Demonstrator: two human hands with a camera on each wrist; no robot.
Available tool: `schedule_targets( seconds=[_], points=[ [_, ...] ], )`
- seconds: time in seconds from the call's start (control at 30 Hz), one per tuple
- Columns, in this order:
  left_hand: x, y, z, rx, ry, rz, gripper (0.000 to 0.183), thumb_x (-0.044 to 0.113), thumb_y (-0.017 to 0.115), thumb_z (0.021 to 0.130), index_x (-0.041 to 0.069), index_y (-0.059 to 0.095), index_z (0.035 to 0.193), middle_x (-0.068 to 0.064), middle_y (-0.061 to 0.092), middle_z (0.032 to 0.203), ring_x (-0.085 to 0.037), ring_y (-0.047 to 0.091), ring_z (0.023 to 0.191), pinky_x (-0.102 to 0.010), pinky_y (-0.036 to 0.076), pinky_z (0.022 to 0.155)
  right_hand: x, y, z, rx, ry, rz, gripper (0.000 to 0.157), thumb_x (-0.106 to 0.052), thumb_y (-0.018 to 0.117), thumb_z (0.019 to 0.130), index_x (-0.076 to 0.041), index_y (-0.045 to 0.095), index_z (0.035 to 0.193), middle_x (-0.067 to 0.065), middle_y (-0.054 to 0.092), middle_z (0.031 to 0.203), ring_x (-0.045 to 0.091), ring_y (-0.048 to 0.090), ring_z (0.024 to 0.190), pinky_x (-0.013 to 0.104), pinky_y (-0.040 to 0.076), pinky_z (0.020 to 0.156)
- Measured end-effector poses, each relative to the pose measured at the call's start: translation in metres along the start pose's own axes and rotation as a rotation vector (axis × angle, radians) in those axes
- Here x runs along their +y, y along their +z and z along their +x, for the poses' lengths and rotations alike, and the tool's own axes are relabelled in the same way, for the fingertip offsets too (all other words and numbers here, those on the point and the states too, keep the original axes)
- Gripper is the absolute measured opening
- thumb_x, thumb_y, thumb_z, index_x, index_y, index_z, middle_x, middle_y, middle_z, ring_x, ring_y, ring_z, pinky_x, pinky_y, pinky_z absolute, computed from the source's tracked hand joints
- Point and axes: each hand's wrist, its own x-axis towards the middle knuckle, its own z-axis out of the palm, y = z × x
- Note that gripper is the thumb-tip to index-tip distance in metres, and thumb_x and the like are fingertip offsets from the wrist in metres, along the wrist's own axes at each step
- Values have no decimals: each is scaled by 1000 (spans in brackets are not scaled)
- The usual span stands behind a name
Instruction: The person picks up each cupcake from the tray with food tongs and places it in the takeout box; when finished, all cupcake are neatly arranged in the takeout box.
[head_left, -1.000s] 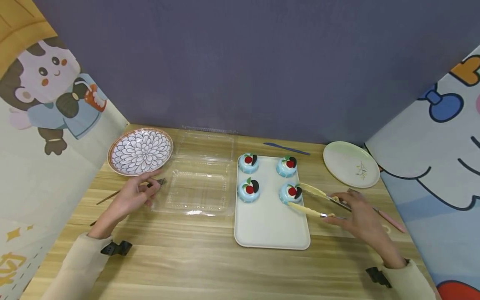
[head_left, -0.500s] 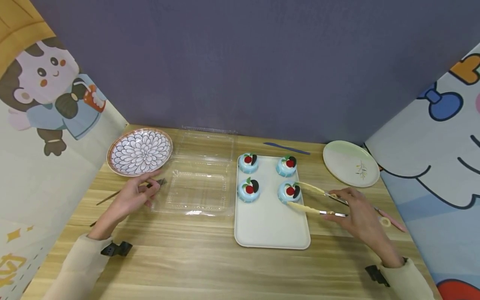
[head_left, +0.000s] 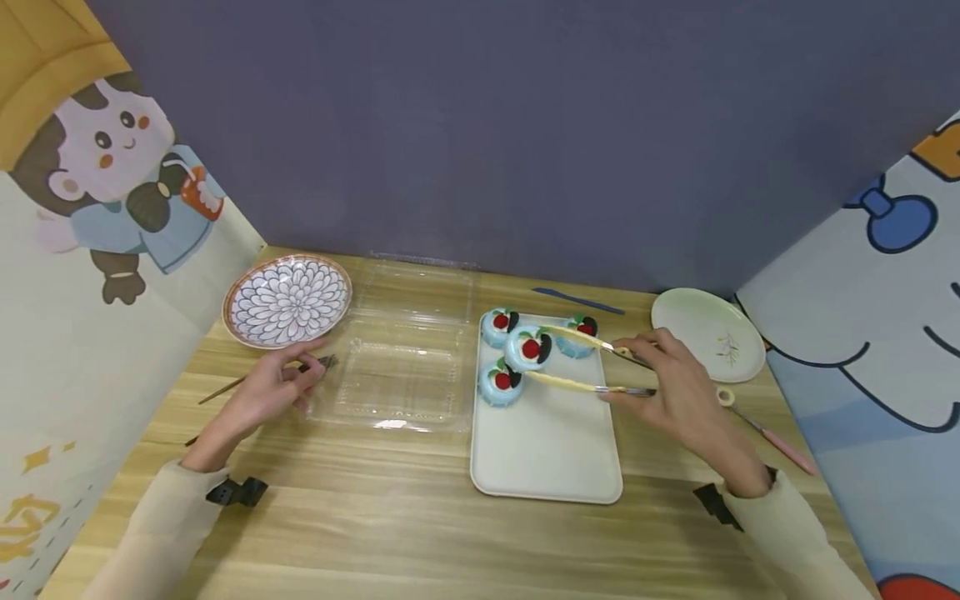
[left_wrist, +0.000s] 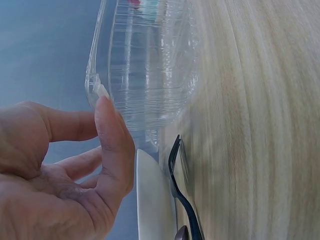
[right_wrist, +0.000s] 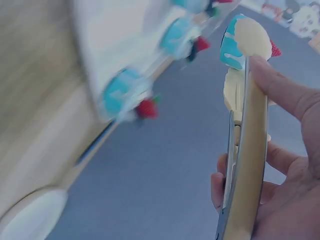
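My right hand (head_left: 678, 400) grips a pair of tongs (head_left: 566, 383) with cream-coloured tips. Between the tips is a light-blue cupcake (head_left: 527, 350) topped with a red berry, a dark round piece and green leaves, lifted above the white tray (head_left: 547, 458). In the right wrist view, the tongs' metal arm (right_wrist: 250, 165) lies under my thumb. Three similar cupcakes stand on the tray, one of them partly behind the tongs (head_left: 577, 346). My left hand (head_left: 270, 392) pinches the rim of an opened clear plastic container (left_wrist: 150, 70) at its near-left corner.
A flower-patterned plate (head_left: 288, 302) stands at the back left. A dark fork (left_wrist: 186, 200) lies beneath my left hand. Behind the tray is a blue knife (head_left: 577, 300); to the right are a pale plate (head_left: 705, 333) and a pink-handled utensil (head_left: 787, 452). Walls bound the table.
The tongs have closed in on the near-right cupcake, lifted it and carried it left over the tray. My right hand has moved left with them. The left hand stays at the container.
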Motion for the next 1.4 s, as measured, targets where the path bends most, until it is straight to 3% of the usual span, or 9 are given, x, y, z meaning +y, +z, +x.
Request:
schedule_targets(
  seconds=[0.1, 0.3, 0.5, 0.67, 0.97, 1.4],
  points=[
    [0, 0, 2, -2, -2, 1, 53, 7, 54, 99, 1, 38, 149, -25, 53, 114, -20, 63, 69, -38, 61, 55, -20, 9, 19, -38, -42, 13, 65, -47, 89, 66, -15, 68, 118, 3, 57, 110, 15, 51, 84, 31, 43, 66],
    [0, 1, 7, -10, -11, -1, 54, 6, 54, 99, 2, 37, 149, -24, 53, 116, -18, 62, 70, -37, 60, 55, -62, 41, 55, -139, -112, 48, 65, -60, 80, 71, -22, 66, 121, 0, 55, 111, 14, 51, 83, 23, 40, 54],
    [1, 4, 9, -14, -24, 0, 54, 7, 54, 99, 3, 37, 150, -23, 53, 117, -17, 62, 71, -36, 61, 57, -103, 76, 87, -222, -192, 96, 65, -55, 78, 77, -15, 64, 126, 4, 53, 108, 15, 45, 79, 24, 38, 53],
    [2, 6, 9, -16, -31, -12, 55, 4, 55, 98, 4, 38, 150, -25, 54, 117, -18, 63, 72, -36, 60, 55, -128, 102, 106, -289, -212, 67, 64, -54, 76, 80, -13, 63, 127, 7, 56, 117, 19, 52, 89, 23, 43, 52],
    [1, 7, 7, -10, -32, -12, 55, 3, 55, 97, 3, 38, 149, -25, 55, 114, -20, 63, 68, -36, 59, 54, -140, 130, 115, -316, -214, 81, 65, -53, 76, 80, -8, 64, 126, 8, 54, 112, 17, 48, 83, 23, 43, 53],
    [1, 2, 2, 7, -53, -14, 55, 3, 55, 97, 4, 38, 149, -25, 53, 114, -18, 62, 66, -35, 58, 52, -145, 130, 116, -333, -227, 86, 71, -53, 76, 80, -7, 59, 131, 7, 53, 115, 15, 49, 87, 21, 45, 57]
  ],
)
